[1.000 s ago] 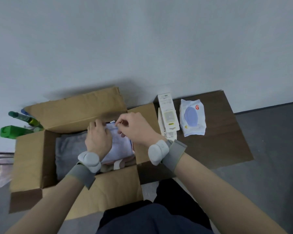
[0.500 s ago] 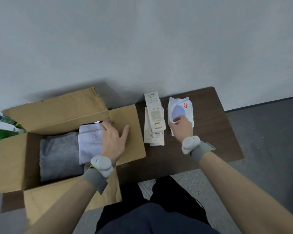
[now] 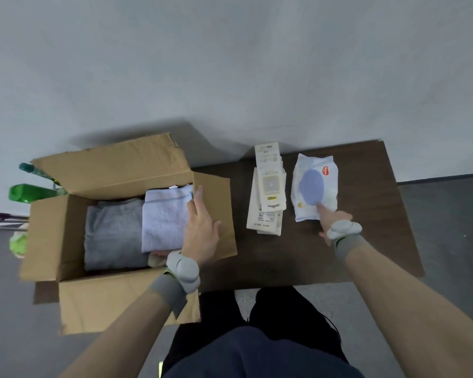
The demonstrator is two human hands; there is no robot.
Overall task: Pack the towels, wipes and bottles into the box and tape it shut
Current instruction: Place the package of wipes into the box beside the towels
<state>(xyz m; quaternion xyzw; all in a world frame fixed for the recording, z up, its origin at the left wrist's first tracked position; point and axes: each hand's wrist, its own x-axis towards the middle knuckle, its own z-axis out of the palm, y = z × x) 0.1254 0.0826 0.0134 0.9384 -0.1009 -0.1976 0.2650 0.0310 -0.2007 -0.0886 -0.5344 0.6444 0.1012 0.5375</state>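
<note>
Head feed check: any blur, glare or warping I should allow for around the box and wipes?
Head view: wide-angle warp slants the table edges; the box throws a soft shadow up the wall behind; no glare on the wipes pack; the green bottles at the left edge look soft and smeared.

- Green bottles [image 3: 30, 192]: mostly hidden behind the far flap of the box [image 3: 115, 170].
- Right hand [image 3: 332, 222]: most fingers hidden beneath the wipes pack [image 3: 314, 186].
- White packets [image 3: 269, 192]: print too small to read.
- Layer under the lavender towel [image 3: 165, 216]: only an edge shows.
</note>
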